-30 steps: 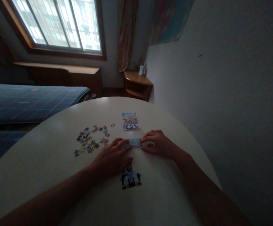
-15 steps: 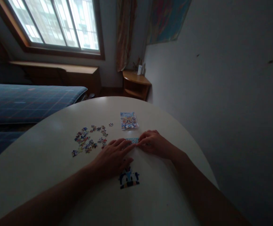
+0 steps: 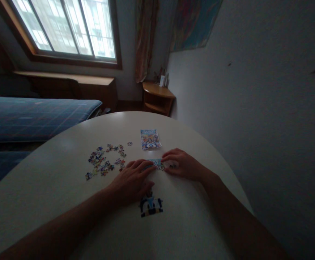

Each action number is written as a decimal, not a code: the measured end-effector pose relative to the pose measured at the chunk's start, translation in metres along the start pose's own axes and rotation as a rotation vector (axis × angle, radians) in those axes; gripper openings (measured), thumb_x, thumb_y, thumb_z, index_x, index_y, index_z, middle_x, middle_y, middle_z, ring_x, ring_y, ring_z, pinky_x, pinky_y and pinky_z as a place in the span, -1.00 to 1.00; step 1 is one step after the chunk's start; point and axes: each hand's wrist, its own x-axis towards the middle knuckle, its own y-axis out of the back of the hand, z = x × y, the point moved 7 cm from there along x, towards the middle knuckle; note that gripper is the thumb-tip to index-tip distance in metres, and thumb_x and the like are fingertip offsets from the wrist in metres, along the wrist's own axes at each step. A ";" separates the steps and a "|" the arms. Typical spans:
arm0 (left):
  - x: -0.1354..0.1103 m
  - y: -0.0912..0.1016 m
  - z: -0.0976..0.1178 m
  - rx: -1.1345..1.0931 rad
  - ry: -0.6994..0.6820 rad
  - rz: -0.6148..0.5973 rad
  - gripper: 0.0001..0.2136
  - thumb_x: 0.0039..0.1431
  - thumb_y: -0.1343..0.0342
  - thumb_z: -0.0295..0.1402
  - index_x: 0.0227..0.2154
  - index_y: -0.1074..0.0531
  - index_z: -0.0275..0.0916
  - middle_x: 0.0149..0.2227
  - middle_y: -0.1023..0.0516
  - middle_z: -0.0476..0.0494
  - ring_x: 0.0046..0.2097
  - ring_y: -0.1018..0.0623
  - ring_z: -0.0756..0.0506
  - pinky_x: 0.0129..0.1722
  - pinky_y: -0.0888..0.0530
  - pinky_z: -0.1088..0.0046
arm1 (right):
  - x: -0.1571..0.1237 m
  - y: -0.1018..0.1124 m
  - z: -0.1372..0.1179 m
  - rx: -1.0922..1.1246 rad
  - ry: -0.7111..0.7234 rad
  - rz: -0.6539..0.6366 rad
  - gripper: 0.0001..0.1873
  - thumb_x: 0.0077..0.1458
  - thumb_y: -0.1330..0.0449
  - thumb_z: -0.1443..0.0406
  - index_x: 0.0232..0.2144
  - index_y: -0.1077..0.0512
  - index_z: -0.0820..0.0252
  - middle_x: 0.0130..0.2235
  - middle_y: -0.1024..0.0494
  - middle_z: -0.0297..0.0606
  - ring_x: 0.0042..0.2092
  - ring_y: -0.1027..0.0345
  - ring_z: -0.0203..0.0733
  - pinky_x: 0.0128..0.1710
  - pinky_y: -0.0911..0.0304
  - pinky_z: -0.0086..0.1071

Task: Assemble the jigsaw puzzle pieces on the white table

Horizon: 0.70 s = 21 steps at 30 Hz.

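Observation:
A partly joined section of jigsaw puzzle (image 3: 156, 162), pale blue along its top, lies on the white table between my hands. My left hand (image 3: 131, 178) rests flat over its left part, fingers stretched out, covering some of it. My right hand (image 3: 183, 164) holds the section's right end between curved thumb and fingers. Below my left thumb lies another joined puzzle section (image 3: 151, 207) with a blue-and-white cartoon face; its upper edge is partly hidden by the hand. Loose puzzle pieces (image 3: 103, 160) are scattered left of my left hand.
A printed picture sheet (image 3: 150, 139) lies beyond my hands, with a single puzzle piece (image 3: 130, 143) to its left. The round table (image 3: 200, 216) stands close to the wall (image 3: 255, 126). A bed with a plaid mattress (image 3: 38, 119) is at left, a corner shelf (image 3: 158, 92) behind.
My right hand's thumb and fingers have spread slightly and drawn back a little, showing more of the section's right part. My left hand keeps its place on the puzzle.

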 end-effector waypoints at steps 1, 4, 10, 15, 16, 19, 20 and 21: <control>0.000 0.000 -0.001 -0.010 0.001 0.006 -0.58 0.31 -0.03 -0.25 0.21 -0.26 -0.12 0.22 -0.35 -0.17 0.20 -0.32 -0.26 0.18 -0.27 0.08 | 0.000 -0.001 0.001 0.000 0.000 -0.005 -0.70 0.07 -0.33 0.26 -0.10 -0.56 0.07 -0.02 -0.57 -0.15 0.02 -0.40 -0.09 0.06 -0.27 -0.15; 0.000 0.001 -0.001 -0.034 -0.002 0.007 -0.60 0.31 -0.02 -0.29 0.20 -0.27 -0.11 0.21 -0.36 -0.16 0.20 -0.33 -0.24 0.19 -0.28 0.08 | 0.000 -0.005 0.001 -0.005 -0.005 -0.023 -0.71 0.09 -0.31 0.25 -0.09 -0.57 0.03 -0.01 -0.56 -0.14 0.03 -0.40 -0.08 0.07 -0.27 -0.13; 0.000 0.001 0.002 -0.043 -0.037 -0.015 -0.59 0.32 0.00 -0.30 0.21 -0.25 -0.13 0.22 -0.35 -0.13 0.22 -0.32 -0.23 0.22 -0.27 0.09 | 0.000 -0.007 -0.001 -0.010 -0.012 -0.040 -0.74 0.08 -0.32 0.25 -0.12 -0.59 0.03 -0.02 -0.56 -0.17 0.02 -0.39 -0.09 0.07 -0.28 -0.14; -0.001 0.000 0.003 -0.053 -0.054 -0.023 -0.56 0.31 -0.03 -0.28 0.23 -0.22 -0.16 0.23 -0.35 -0.16 0.24 -0.31 -0.22 0.24 -0.26 0.11 | -0.003 -0.004 0.000 0.019 -0.037 -0.078 -0.68 0.08 -0.32 0.25 -0.07 -0.57 0.06 0.00 -0.54 -0.16 0.04 -0.38 -0.09 0.09 -0.26 -0.16; -0.002 0.001 0.003 -0.054 -0.054 -0.020 -0.55 0.31 -0.03 -0.28 0.23 -0.22 -0.16 0.23 -0.35 -0.16 0.24 -0.30 -0.22 0.24 -0.26 0.11 | -0.004 -0.003 0.002 0.033 -0.056 -0.092 -0.64 0.06 -0.34 0.25 -0.05 -0.55 0.07 0.01 -0.53 -0.15 0.04 -0.37 -0.09 0.10 -0.26 -0.16; -0.002 0.003 0.004 -0.045 -0.031 0.007 -0.56 0.29 -0.05 -0.31 0.21 -0.22 -0.18 0.23 -0.36 -0.18 0.25 -0.29 -0.24 0.24 -0.26 0.07 | -0.010 0.005 0.012 0.057 -0.149 -0.123 -0.54 -0.01 -0.38 0.25 -0.01 -0.51 0.12 0.01 -0.51 -0.13 0.04 -0.37 -0.07 0.11 -0.25 -0.16; -0.002 0.004 0.002 -0.037 -0.005 0.024 -0.57 0.28 -0.04 -0.33 0.19 -0.24 -0.20 0.22 -0.37 -0.19 0.24 -0.30 -0.24 0.23 -0.28 0.06 | -0.012 0.008 0.016 0.056 -0.179 -0.126 -0.56 -0.01 -0.38 0.25 -0.03 -0.52 0.12 -0.01 -0.50 -0.14 0.03 -0.38 -0.07 0.11 -0.25 -0.16; -0.002 0.006 0.001 -0.030 0.026 0.041 -0.59 0.27 -0.04 -0.35 0.16 -0.26 -0.21 0.20 -0.39 -0.21 0.22 -0.33 -0.25 0.21 -0.29 0.04 | -0.014 0.010 0.020 0.050 -0.205 -0.128 -0.61 -0.01 -0.38 0.24 -0.07 -0.54 0.12 -0.03 -0.51 -0.15 0.01 -0.38 -0.07 0.10 -0.26 -0.16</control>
